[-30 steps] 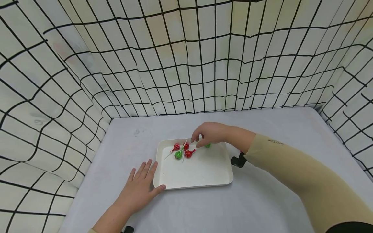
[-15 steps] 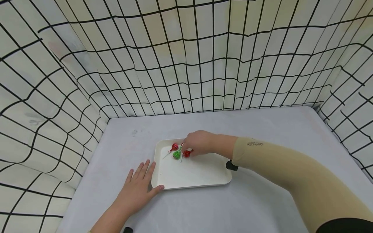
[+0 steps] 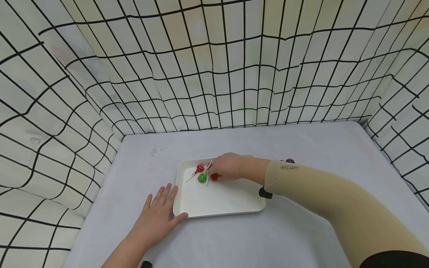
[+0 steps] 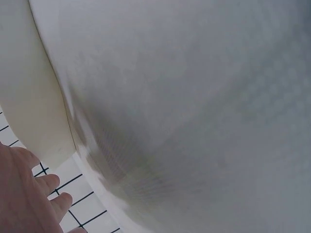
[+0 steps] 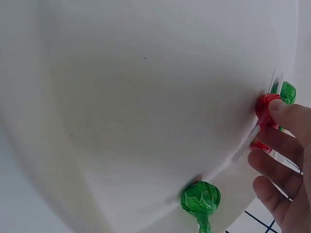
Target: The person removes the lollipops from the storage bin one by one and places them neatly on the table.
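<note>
A white tray (image 3: 218,203) lies on the table. My right hand (image 3: 228,166) is over its far part and pinches a red-wrapped lollipop (image 5: 266,108) between thumb and forefinger. Another red lollipop (image 5: 261,145) sits under those fingers, partly hidden. Beside them, a green lollipop (image 3: 202,177) and a red lollipop (image 3: 200,168) lie close together. A separate green lollipop (image 5: 200,199) shows in the right wrist view; in the head view my right hand or arm covers it. My left hand (image 3: 155,214) lies flat with fingers spread, its thumb touching the tray's near left corner.
A purple-wrapped thing (image 3: 289,160) peeks out on the table behind my right sleeve (image 3: 311,182). A white wall with black grid lines (image 3: 231,82) encloses the table's back and sides. The white tablecloth (image 3: 301,141) extends round the tray.
My right hand has moved left and down onto the lollipops and now pinches a red one. The purple thing has come into view behind the sleeve. My left hand stays at the tray.
</note>
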A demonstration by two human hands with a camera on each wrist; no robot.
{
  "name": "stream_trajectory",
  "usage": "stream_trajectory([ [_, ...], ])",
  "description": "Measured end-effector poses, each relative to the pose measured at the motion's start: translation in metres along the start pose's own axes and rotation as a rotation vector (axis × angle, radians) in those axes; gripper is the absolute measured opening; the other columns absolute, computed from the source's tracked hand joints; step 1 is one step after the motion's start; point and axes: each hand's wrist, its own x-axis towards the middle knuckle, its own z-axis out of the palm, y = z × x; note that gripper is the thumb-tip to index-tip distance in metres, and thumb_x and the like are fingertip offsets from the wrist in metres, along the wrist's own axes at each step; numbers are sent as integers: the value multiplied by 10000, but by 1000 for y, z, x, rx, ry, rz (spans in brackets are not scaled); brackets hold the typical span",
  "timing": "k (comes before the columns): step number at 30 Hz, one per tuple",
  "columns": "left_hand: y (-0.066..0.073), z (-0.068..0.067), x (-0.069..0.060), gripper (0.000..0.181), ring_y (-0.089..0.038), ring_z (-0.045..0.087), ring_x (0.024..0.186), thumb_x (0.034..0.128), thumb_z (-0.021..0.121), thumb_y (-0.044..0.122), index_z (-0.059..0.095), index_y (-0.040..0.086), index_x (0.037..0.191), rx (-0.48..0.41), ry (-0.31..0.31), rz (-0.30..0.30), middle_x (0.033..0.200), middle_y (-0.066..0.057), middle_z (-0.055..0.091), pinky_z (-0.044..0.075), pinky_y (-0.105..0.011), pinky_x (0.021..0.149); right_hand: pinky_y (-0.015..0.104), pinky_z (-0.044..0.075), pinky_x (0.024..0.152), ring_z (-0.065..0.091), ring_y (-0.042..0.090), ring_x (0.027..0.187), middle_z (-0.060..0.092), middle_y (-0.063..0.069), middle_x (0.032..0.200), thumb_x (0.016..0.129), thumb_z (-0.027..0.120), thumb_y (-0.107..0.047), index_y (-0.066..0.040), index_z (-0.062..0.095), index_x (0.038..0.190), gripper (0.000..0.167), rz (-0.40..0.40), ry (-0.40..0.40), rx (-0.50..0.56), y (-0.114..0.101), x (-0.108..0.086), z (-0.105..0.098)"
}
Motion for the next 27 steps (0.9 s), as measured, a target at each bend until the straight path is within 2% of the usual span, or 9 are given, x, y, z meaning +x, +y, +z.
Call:
stream_trajectory([
  [3,0,0,0,989,-396,172,1488,885,483,748,243,84,1579,2,2,1,1627,-171,206,111,-644,1159,236,467,723,524,118,827,575,-65,935,969,666,-270,-255,675,1187,219,26,-9,33,-1,0,2],
  [6,0,1,0,995,-400,170,1488,887,467,756,238,80,1579,6,-1,-1,1627,-173,200,114,-646,1158,231,458,714,524,111,812,566,-85,892,964,672,-284,-261,674,1164,201,47,-14,78,-2,-1,3],
  [16,-1,-2,1,1020,-393,168,1489,872,435,790,241,82,1579,5,-6,1,1630,-167,198,118,-647,1156,261,491,772,567,88,817,629,-117,913,960,669,-318,-268,690,1223,269,80,-14,198,1,-6,0],
  [22,-1,-2,1,1021,-400,167,1488,870,451,783,246,75,1577,-3,-11,-3,1626,-175,204,115,-654,1152,276,510,868,605,54,965,669,-113,1097,959,674,-299,-294,684,1266,307,26,-27,156,3,-4,-4],
  [27,-2,-1,1,1045,-400,172,1487,857,409,818,245,79,1578,-7,-11,-4,1626,-173,209,120,-658,1150,273,496,865,564,88,921,652,-132,1074,974,659,-253,-314,685,1280,313,-8,-69,143,2,-2,-3],
])
